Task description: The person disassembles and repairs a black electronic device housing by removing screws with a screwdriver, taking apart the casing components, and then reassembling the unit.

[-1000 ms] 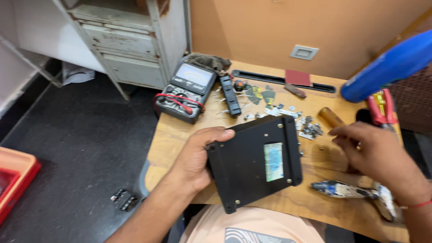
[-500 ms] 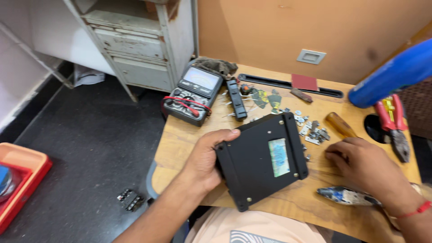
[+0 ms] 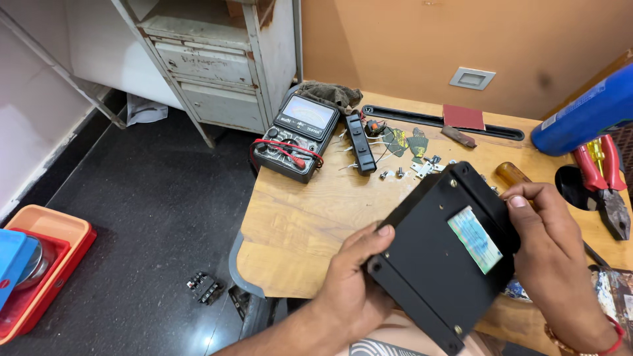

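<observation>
A black rectangular box (image 3: 435, 264) with a small pale label on its face is held tilted over the near edge of the wooden table (image 3: 310, 217). My left hand (image 3: 353, 290) grips its lower left corner, thumb on top. On the box's upper right edge rests my right hand (image 3: 550, 250), fingers wrapped over the rim. A red thread band sits on that wrist.
An analog multimeter (image 3: 297, 135) with red leads, a black strip (image 3: 359, 142), small screws and parts (image 3: 409, 155), red-handled pliers (image 3: 603, 178), a wooden-handled tool (image 3: 511, 173) and a blue cylinder (image 3: 583, 115) lie on the table. A metal cabinet (image 3: 217, 66) stands beyond; orange tray (image 3: 39, 270) on the floor.
My right hand has left the tabletop and taken hold of the box's right edge. The box has shifted right and closer. The view has moved in.
</observation>
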